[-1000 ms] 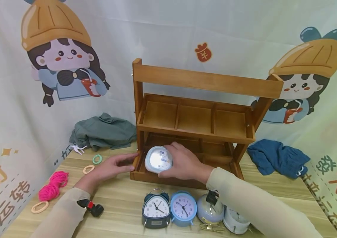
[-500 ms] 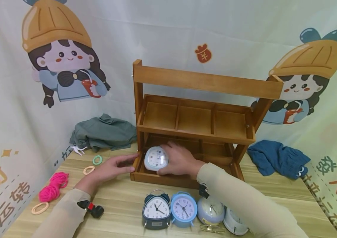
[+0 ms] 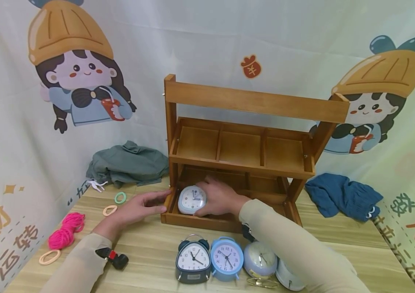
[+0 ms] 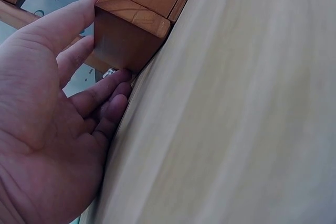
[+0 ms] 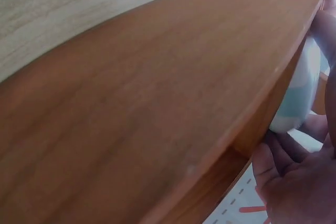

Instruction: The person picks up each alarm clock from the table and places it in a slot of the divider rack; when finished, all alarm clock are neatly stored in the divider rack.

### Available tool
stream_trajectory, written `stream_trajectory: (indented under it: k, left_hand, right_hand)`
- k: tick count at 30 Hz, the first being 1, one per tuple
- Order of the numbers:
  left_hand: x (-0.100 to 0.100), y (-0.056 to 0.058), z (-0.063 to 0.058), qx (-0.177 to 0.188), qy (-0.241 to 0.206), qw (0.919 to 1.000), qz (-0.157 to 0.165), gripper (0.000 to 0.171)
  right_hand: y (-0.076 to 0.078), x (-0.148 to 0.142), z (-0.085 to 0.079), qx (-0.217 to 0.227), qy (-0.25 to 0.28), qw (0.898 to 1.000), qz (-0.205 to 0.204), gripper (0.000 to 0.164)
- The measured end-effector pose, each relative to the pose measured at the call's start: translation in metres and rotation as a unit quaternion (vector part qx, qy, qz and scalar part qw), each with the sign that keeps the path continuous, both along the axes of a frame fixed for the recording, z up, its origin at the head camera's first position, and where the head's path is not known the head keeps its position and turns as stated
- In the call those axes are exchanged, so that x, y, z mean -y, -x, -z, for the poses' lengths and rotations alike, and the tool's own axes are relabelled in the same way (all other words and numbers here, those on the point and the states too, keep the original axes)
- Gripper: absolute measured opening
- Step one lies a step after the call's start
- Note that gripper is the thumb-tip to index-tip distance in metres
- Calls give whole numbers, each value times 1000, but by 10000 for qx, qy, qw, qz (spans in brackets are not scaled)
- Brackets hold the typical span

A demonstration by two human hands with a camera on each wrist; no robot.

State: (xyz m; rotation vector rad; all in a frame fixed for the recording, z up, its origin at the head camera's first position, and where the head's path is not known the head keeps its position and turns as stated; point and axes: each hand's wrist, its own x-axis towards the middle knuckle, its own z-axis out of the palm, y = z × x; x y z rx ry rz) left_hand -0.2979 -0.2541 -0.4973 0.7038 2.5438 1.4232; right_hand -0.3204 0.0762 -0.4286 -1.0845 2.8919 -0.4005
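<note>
My right hand (image 3: 222,198) grips a small white rounded alarm clock (image 3: 192,200) by its right side. The clock tilts back in the lower left compartment of a brown wooden two-tier rack (image 3: 256,99), its face toward me. In the right wrist view, the clock (image 5: 298,98) shows a pale green band, and fingers (image 5: 265,163) reach around its lower end beside the rack's front board. My left hand (image 3: 137,208) rests at the rack's left end. Its fingers (image 4: 107,85) lie against the wooden side (image 4: 128,40) in the left wrist view, near a metal bolt.
In front stand a black alarm clock (image 3: 193,260), a blue one (image 3: 227,260), a round lilac one (image 3: 260,258) and a white one (image 3: 289,276) partly behind my right sleeve. Pink yarn (image 3: 66,231), rings (image 3: 49,257), grey-green cloth (image 3: 128,162) and blue cloth (image 3: 342,195) lie around.
My right hand has moved the white clock slightly left and lowered it into the lower left compartment. The left hand has stayed at the rack's end.
</note>
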Motion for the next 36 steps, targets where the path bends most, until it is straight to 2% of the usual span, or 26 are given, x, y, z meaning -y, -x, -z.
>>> stream_trajectory:
  k: [4, 9, 13, 17, 21, 26, 28, 32, 36]
  left_hand:
    - [-1, -1, -1, -20, 9, 10000, -34, 64]
    - [-2, -4, -2, -49, 7, 10000, -55, 64]
    - [-2, -6, -2, -8, -22, 10000, -50, 64]
    - [-2, -6, -2, 1, 17, 10000, -32, 64]
    - [-3, -5, -4, 22, 80, 9999, -91, 65]
    - [-4, -5, -5, 92, 102, 9998, -166, 66]
    - [-4, -4, -5, 84, 88, 9998, -163, 65]
    - [-4, -5, -5, 82, 79, 9998, -174, 65]
    - [-4, -5, -3, 82, 91, 9997, -193, 65]
  right_hand:
    - [2, 1, 5, 40, -10, 10000, -81, 75]
    - [2, 0, 10, 36, -58, 9998, -160, 73]
    - [-2, -3, 4, 237, -33, 9997, -94, 78]
    - [-10, -11, -10, 370, 180, 9992, -19, 76]
    - [-28, -22, -22, 726, 503, 9959, -197, 73]
    - [-63, -37, -29, 1214, 742, 9875, -682, 71]
    - [-77, -40, -30, 1428, 763, 9839, -754, 73]
    - [-103, -41, -27, 1804, 554, 9796, -696, 83]
    - [-121, -38, -20, 1854, 230, 9802, -659, 97]
